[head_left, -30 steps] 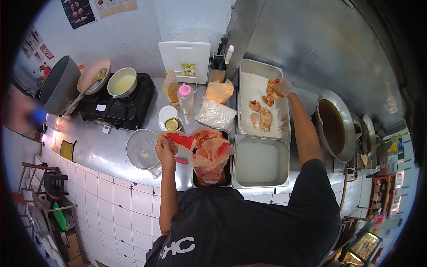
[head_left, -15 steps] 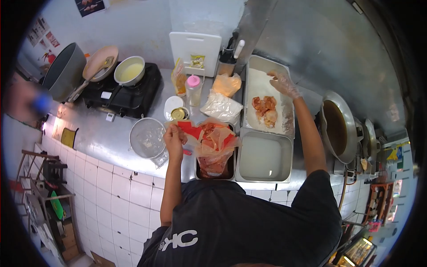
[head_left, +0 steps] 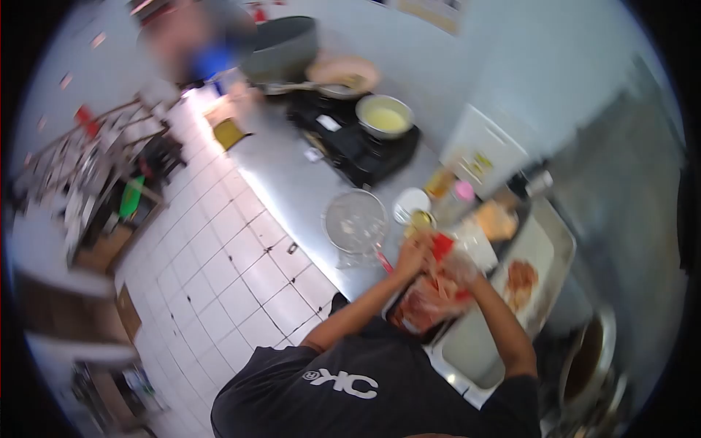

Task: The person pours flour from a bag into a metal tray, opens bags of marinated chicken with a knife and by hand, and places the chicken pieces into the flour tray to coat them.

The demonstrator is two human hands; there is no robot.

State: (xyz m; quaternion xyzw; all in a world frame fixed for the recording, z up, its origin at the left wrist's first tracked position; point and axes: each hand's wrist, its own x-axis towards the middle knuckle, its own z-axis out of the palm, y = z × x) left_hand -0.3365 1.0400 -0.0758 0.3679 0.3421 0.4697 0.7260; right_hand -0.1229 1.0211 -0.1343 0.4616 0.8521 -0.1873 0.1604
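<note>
Left hand: fingers closed on the edge of the plastic bag, clear with a red panel. Right hand, in a clear glove: at the bag's mouth, just beside the left. Its fingers are blurred and partly lost in the plastic; can't tell if they grip anything.

Landmark = the dark meat tray. Bag sits in it, raw meat inside and showing toward the person's body.

Right of the tray, just beside: steel pan with pale contents. Up and right of the tray, past the right hand: flour pan, coated meat pieces on the white layer. Further right of the tray: wok, dark liquid in it.

Above the tray: opened can, white powder bag, orange bag, pink-capped bottle. White cutting board leans on the wall, further up.

Left of the tray: red handle near the left wrist, then strainer. Well up-left of it: black stove carrying a saucepan, yellowish contents.
</note>
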